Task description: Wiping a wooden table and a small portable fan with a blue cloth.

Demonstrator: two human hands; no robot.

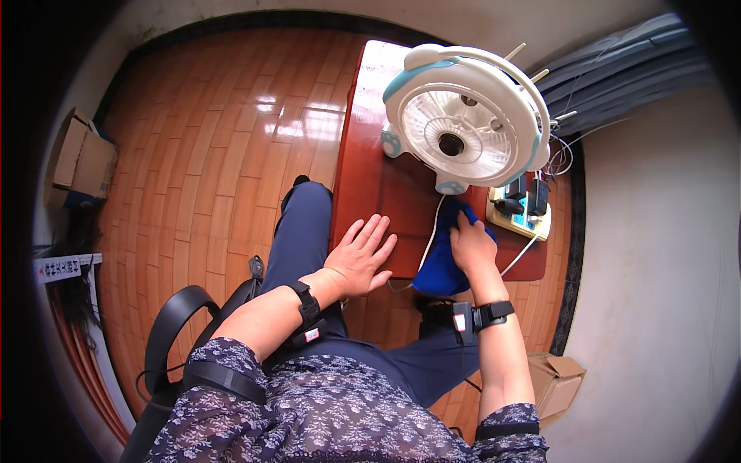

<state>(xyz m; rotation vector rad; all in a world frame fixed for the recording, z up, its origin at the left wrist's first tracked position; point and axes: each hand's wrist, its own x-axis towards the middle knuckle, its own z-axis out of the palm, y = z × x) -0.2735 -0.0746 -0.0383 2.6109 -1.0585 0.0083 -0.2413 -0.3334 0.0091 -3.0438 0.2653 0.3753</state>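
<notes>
My left hand (pixel 359 258) lies palm down on the near left part of the red wooden table (pixel 356 185), fingers spread and holding nothing. My right hand (pixel 472 245) is closed on a blue cloth (pixel 432 270) lying on the table and hanging over its near edge. A white-and-light-blue fan (pixel 417 116) stands at the back of the table, above both hands. A white cord runs from under the fan past the cloth's left side. To the right of the cloth is a power strip (pixel 531 228) with black plugs and adapters on it.
Cardboard boxes sit by the left wall (pixel 81 162) and at lower right (pixel 556 382). My knees are at the table, with a black chair (pixel 170 324) under me. Long poles stand at lower left. A grey curtain (pixel 633 54) hangs beyond the fan, and a pale wall borders the right side.
</notes>
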